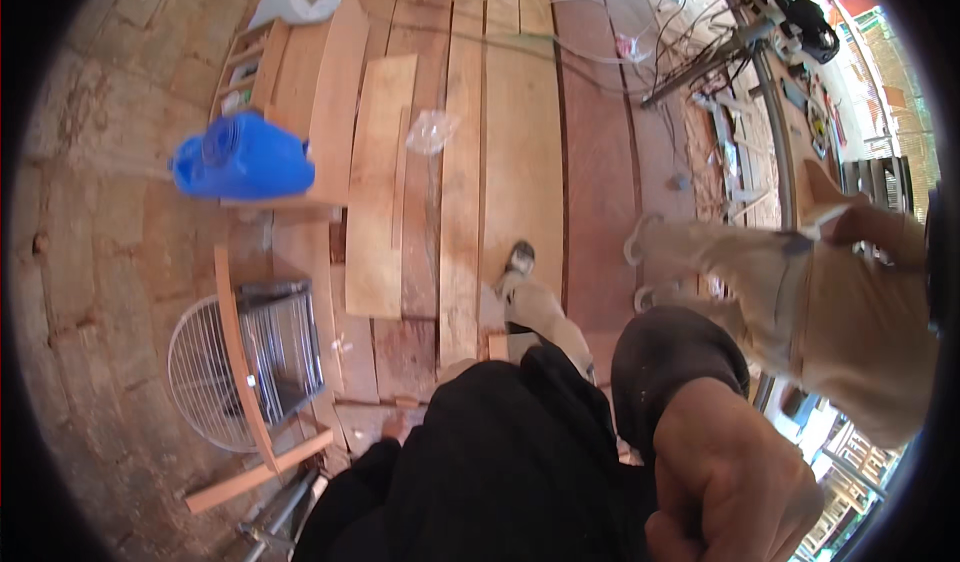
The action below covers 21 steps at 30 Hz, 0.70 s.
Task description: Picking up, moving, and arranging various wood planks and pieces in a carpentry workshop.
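My right hand [735, 482] is raised close at the lower right, below a dark sleeve [680, 357]. Its fingers curl inward, and whatever lies inside them is hidden. A small patch of skin past the black cloth at lower left appears to be my left hand [396, 424]; its fingers cannot be made out. Black clothing [510, 462] fills the lower middle. Beyond it, my leg in beige trousers [545, 317] ends in a dark shoe [520, 256] on the wooden boards [520, 142].
A person in beige trousers [860, 312] stands close on the right, beside a cluttered workbench [785, 152]. Leftward are a blue jerrycan [245, 157], a wooden cabinet [320, 92], a wire fan guard [195, 372] and loose wood strips [260, 477]. A clear plastic bag [432, 132] lies on the boards.
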Available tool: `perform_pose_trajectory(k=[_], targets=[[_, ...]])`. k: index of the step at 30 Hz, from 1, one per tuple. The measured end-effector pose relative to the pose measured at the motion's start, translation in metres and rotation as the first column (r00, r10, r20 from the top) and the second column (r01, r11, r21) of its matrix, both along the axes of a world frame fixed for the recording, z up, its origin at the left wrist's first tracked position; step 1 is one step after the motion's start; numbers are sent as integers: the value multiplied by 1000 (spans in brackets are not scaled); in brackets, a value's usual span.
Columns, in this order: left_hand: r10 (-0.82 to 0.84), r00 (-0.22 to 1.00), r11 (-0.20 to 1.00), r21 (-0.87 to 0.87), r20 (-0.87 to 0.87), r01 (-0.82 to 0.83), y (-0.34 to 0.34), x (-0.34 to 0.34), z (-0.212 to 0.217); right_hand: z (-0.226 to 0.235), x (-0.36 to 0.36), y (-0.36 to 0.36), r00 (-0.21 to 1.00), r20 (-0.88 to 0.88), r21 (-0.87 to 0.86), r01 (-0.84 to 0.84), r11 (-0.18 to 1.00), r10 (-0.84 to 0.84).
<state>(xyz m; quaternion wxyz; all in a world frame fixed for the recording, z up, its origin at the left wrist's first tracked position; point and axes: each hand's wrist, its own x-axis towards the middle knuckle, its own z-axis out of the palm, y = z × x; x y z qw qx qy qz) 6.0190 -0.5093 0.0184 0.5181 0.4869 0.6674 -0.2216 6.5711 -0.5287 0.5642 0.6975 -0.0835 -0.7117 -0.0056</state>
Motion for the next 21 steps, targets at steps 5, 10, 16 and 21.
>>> perform_pose_trajectory(k=[5,10,16,21], targets=[[492,861,855,-255,126,-451,38,132,61,38,97,84,999,32,286,31,958,-42],[405,738,913,-272,539,-303,191,358,190,10,180,168,997,-53,554,-23,832,63],[-760,-129,627,665,638,-406,414,546,448,-255,334,305,772,10,-965,174,197,-636],[-638,-639,564,304,-430,-768,511,655,561,-568,381,194,704,702,-540,427,-725,-109]])
